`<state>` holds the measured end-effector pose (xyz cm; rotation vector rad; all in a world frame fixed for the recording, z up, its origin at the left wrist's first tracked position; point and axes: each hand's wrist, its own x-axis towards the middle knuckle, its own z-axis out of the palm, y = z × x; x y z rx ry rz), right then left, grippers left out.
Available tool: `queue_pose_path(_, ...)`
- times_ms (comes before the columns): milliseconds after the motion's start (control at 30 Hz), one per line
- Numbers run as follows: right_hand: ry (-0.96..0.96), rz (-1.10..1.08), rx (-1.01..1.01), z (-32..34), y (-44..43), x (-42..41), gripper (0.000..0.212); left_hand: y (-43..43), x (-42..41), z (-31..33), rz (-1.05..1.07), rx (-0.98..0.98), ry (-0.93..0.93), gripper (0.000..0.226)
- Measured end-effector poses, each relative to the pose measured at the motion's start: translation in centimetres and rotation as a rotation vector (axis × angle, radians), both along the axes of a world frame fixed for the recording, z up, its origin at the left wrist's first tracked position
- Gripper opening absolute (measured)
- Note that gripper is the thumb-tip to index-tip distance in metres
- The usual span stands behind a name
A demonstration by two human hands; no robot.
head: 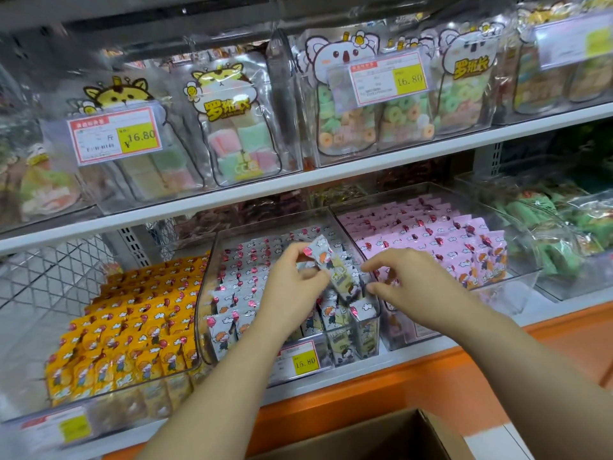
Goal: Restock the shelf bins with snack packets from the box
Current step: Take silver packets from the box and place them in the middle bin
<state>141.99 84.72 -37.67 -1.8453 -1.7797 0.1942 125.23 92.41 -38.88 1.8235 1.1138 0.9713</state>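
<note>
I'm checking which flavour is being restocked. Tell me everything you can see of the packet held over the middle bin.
The packet is a small glossy pouch, pale grey-white with clouds, an orange-haired cartoon figure and a red balloon. It hangs tilted, top toward the back left, over the middle clear bin of matching packets. The left hand pinches its upper part; the right hand is close by its lower end, contact unclear.

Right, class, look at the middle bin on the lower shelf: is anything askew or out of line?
Yes. One white packet lies tilted above the upright rows in the middle bin, pinched by the left hand, not yet slotted in. The yellow packets and pink packets either side stand in tidy rows.
</note>
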Motion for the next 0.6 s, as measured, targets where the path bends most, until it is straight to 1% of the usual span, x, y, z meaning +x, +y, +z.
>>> queue_pose_path(100,-0.005,0.013,0.005,-0.3,0.3,0.1,0.029,0.1,0.3,-0.4,-0.06,0.001,0.163,0.039)
queue_pose_path(133,-0.015,0.024,-0.007,-0.5,0.4,0.0,0.028,0.1,0.5,-0.6,-0.093,0.027,0.231,0.038)
queue_pose_path(200,-0.052,0.062,-0.05,-0.9,0.6,-0.3,0.025,0.3,0.8,-0.9,-0.132,0.098,0.353,0.025)
queue_pose_path(267,-0.118,0.098,-0.098,-1.4,0.5,-0.7,0.023,0.5,0.7,-1.0,-0.148,0.115,0.417,0.021)
queue_pose_path(333,-0.213,0.113,-0.123,-1.7,0.6,-1.0,0.026,0.7,0.3,-0.9,-0.159,0.12,0.441,0.019)
queue_pose_path(400,-0.269,0.105,-0.1,-1.9,0.7,-1.2,0.027,0.7,-0.2,-0.8,-0.158,0.125,0.443,0.018)
queue_pose_path(500,-0.307,0.073,-0.056,-2.1,1.1,-1.5,0.022,0.6,-0.7,-0.7,-0.154,0.159,0.459,0.022)
queue_pose_path(600,-0.329,0.04,0.065,-1.8,1.3,-1.7,0.013,0.7,-0.9,-0.7,-0.158,0.165,0.433,0.019)
